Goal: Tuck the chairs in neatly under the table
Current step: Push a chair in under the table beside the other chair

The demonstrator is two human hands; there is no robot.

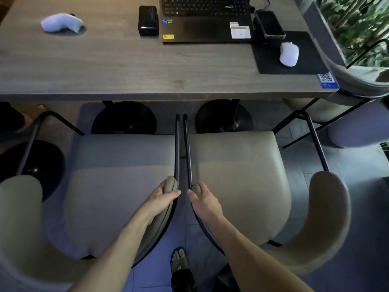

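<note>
Two beige padded chairs with thin black metal frames stand side by side in front of the grey wooden table. The left chair and the right chair have their seats out from under the tabletop, front edges near the table's edge. Their inner armrests run almost parallel, a narrow gap between them. My left hand is wrapped around the padded end of the left chair's inner armrest. My right hand grips the padded end of the right chair's inner armrest.
On the table lie a laptop, a black box, a white cloth, a phone and a white mouse on a black pad. Round black table bases stand beneath. Another chair sits at the right end. My sandalled foot is between the chairs.
</note>
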